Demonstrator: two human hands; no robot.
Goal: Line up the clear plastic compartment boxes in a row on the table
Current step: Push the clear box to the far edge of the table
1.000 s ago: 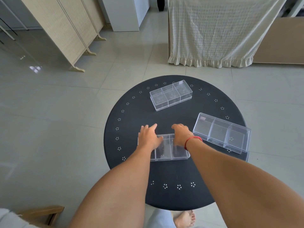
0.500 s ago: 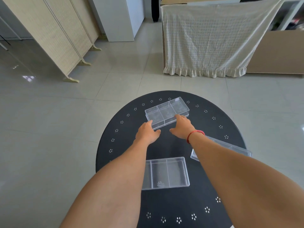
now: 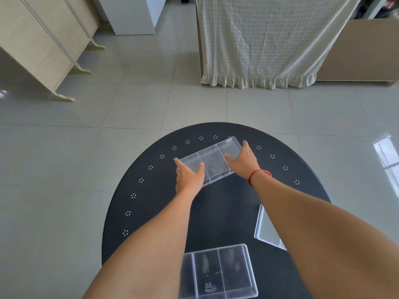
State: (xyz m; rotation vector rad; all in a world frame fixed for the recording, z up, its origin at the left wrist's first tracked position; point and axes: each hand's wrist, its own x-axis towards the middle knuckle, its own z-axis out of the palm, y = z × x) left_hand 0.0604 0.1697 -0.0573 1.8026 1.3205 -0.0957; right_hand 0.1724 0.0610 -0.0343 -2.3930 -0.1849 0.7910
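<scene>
Three clear plastic compartment boxes lie on a round black table. The far box sits slanted near the table's back edge. My left hand grips its near-left end and my right hand grips its right end, with the fingers of both spread over its walls. The near box rests flat at the front, between my forearms. A third box lies at the right, largely hidden behind my right forearm.
The table stands on a grey tiled floor. A beige folding screen is at the back left, and a white ruffled cloth hangs over furniture straight behind the table. A beige panel is at the back right.
Both hands left the near box and reached forward to the far box, which they now hold at its two ends. The camera tilted forward, so the near box appears lower.
</scene>
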